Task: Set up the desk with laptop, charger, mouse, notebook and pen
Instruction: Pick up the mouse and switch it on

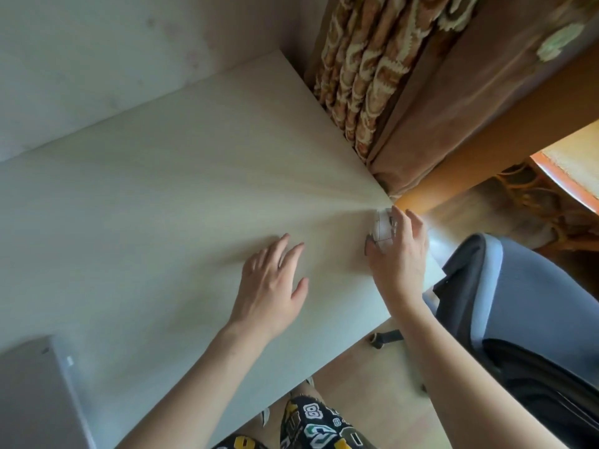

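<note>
A person's right hand point(400, 254) cups a white mouse point(382, 229) at the desk's point(162, 196) right edge (picture blurred); left hand point(270, 286) lies flat, fingers spread, empty, mid-desk

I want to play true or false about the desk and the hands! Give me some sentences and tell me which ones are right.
1. The right hand is on a white mouse near the desk's right edge. True.
2. The left hand is holding a pen. False: it lies flat and open on the desk, holding nothing.
3. A grey laptop sits closed at the lower left corner of the desk. True.
4. The mouse is in the middle of the desk. False: it is close to the right-hand corner, by the curtain.
5. A grey chair stands to the right of the desk. True.
</note>
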